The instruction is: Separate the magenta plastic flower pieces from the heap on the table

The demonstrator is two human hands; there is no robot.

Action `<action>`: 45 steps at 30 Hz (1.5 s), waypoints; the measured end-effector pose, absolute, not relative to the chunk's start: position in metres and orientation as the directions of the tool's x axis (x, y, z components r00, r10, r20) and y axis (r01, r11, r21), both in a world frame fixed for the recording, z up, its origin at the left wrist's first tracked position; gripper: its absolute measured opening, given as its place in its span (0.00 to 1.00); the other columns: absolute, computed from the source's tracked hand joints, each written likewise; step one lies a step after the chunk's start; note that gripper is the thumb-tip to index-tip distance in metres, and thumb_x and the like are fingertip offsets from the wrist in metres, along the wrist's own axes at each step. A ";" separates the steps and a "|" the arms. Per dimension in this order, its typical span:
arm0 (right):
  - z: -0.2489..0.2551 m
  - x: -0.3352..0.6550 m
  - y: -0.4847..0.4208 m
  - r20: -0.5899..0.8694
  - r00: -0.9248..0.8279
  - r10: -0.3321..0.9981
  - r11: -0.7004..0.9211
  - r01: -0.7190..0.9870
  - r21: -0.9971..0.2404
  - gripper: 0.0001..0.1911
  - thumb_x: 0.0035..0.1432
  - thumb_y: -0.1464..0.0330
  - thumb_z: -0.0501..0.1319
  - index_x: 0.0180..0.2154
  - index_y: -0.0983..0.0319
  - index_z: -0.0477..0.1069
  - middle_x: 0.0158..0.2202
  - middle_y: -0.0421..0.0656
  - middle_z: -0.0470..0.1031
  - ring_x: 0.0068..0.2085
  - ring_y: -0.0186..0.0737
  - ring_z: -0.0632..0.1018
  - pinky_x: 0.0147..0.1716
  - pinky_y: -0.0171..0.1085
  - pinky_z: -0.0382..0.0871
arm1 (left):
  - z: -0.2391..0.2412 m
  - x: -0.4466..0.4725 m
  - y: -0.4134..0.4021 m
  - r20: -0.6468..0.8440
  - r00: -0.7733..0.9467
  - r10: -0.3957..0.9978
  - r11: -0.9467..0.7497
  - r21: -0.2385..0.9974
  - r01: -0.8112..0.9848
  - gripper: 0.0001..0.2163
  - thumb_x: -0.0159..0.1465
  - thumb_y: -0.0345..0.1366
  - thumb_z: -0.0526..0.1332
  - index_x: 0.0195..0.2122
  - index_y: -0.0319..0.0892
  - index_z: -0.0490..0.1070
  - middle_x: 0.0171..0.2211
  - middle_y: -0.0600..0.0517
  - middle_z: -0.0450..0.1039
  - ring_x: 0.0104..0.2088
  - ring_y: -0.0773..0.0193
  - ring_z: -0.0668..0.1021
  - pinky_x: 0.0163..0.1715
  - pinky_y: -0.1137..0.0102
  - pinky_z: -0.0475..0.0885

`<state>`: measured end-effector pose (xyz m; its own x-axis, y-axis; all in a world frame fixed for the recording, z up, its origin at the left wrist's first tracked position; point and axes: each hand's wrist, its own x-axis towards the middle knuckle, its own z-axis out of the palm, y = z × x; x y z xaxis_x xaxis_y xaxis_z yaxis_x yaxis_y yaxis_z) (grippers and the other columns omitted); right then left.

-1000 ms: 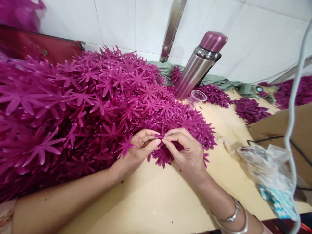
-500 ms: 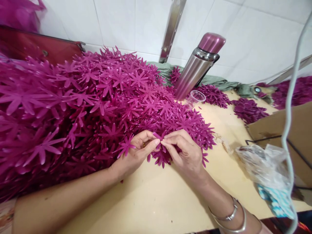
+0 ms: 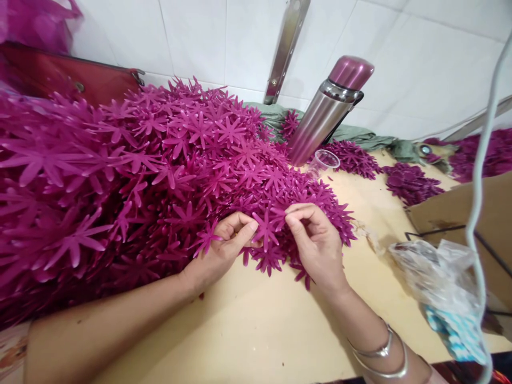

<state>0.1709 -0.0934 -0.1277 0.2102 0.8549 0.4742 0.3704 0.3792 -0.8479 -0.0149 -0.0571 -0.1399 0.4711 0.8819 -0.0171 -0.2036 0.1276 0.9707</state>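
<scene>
My left hand (image 3: pixel 228 240) pinches a magenta artificial flower (image 3: pixel 266 229) with several narrow petals between thumb and fingertip. Another flower (image 3: pixel 207 237) of the same kind shows at the back of that hand, by the knuckles. To the right, my right hand (image 3: pixel 318 240) is closed in a pinch, its fingertips on magenta petals (image 3: pixel 279 216); whether these belong to a separate flower is unclear. Petals (image 3: pixel 304 276) stick out below the right palm. Both hands are just in front of a big heap of the same flowers (image 3: pixel 192 154).
A steel thermos (image 3: pixel 320 120) with a purple cap stands behind the heap, beside a clear plastic cup (image 3: pixel 327 160). Smaller magenta piles (image 3: pixel 412 181) lie farther right. A cardboard box (image 3: pixel 460 208), a clear plastic bag (image 3: pixel 432 272) and a hanging pale cable (image 3: pixel 478 176) are at the right.
My hands were together at the fingertips; now the right hand has drawn away to the right. The flower at my left fingertips is turned open to view. Petals now show below the right palm.
</scene>
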 end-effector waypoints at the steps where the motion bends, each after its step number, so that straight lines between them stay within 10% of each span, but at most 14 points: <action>1: -0.129 0.173 -0.092 0.425 0.274 0.863 0.341 0.305 -0.889 0.03 0.67 0.67 0.64 0.38 0.58 0.72 0.41 0.41 0.76 0.42 0.37 0.77 0.44 0.38 0.70 | -0.141 -0.014 -0.057 -0.021 0.465 0.885 0.144 0.962 -0.231 0.11 0.68 0.44 0.62 0.34 0.41 0.70 0.30 0.56 0.71 0.32 0.70 0.75 0.38 0.72 0.76; 14: -0.123 0.187 -0.079 -0.065 0.331 0.941 0.094 -0.444 -0.891 0.22 0.65 0.48 0.60 0.41 0.61 0.75 0.42 0.49 0.85 0.40 0.40 0.85 0.46 0.38 0.78 | -0.139 -0.010 -0.057 -0.058 0.414 0.908 0.209 0.921 -0.329 0.17 0.67 0.43 0.64 0.53 0.43 0.69 0.39 0.52 0.77 0.37 0.63 0.83 0.44 0.62 0.81; 19: -0.130 0.188 -0.077 0.031 0.354 0.935 0.155 -0.327 -0.932 0.16 0.55 0.63 0.74 0.41 0.58 0.73 0.39 0.41 0.85 0.37 0.35 0.84 0.45 0.35 0.78 | -0.138 -0.012 -0.058 -0.077 0.420 0.904 0.219 0.928 -0.301 0.17 0.67 0.43 0.63 0.55 0.43 0.69 0.37 0.53 0.75 0.38 0.66 0.80 0.43 0.66 0.80; 25: -0.132 0.187 -0.082 0.254 0.402 0.880 0.248 0.068 -0.966 0.13 0.63 0.62 0.68 0.47 0.58 0.71 0.43 0.43 0.82 0.43 0.41 0.84 0.53 0.47 0.77 | -0.141 -0.009 -0.058 -0.058 0.428 0.902 0.224 0.911 -0.347 0.23 0.60 0.36 0.69 0.54 0.41 0.67 0.35 0.54 0.76 0.36 0.68 0.79 0.42 0.69 0.79; 31: -0.115 0.181 -0.094 0.703 0.140 0.697 0.371 0.768 -0.522 0.16 0.61 0.66 0.69 0.51 0.53 0.75 0.61 0.48 0.72 0.65 0.55 0.68 0.67 0.62 0.55 | -0.142 -0.008 -0.057 -0.081 0.421 0.903 0.250 0.897 -0.364 0.21 0.57 0.34 0.71 0.51 0.40 0.69 0.36 0.53 0.78 0.36 0.67 0.80 0.42 0.69 0.79; 36: -0.120 0.172 -0.093 0.695 -0.125 0.708 0.495 0.790 -0.362 0.10 0.57 0.67 0.73 0.41 0.53 0.78 0.52 0.46 0.78 0.59 0.57 0.70 0.62 0.62 0.59 | -0.143 -0.007 -0.057 -0.092 0.449 0.889 0.294 0.866 -0.404 0.18 0.56 0.34 0.73 0.46 0.40 0.71 0.36 0.53 0.80 0.36 0.68 0.82 0.42 0.71 0.79; 45: -0.124 0.169 -0.095 0.650 -0.076 0.756 0.502 0.706 -0.500 0.07 0.61 0.73 0.68 0.40 0.55 0.78 0.46 0.45 0.78 0.50 0.48 0.76 0.52 0.53 0.70 | -0.146 -0.006 -0.056 -0.090 0.448 0.889 0.290 0.869 -0.401 0.13 0.57 0.35 0.73 0.41 0.39 0.75 0.38 0.52 0.80 0.38 0.67 0.81 0.44 0.69 0.80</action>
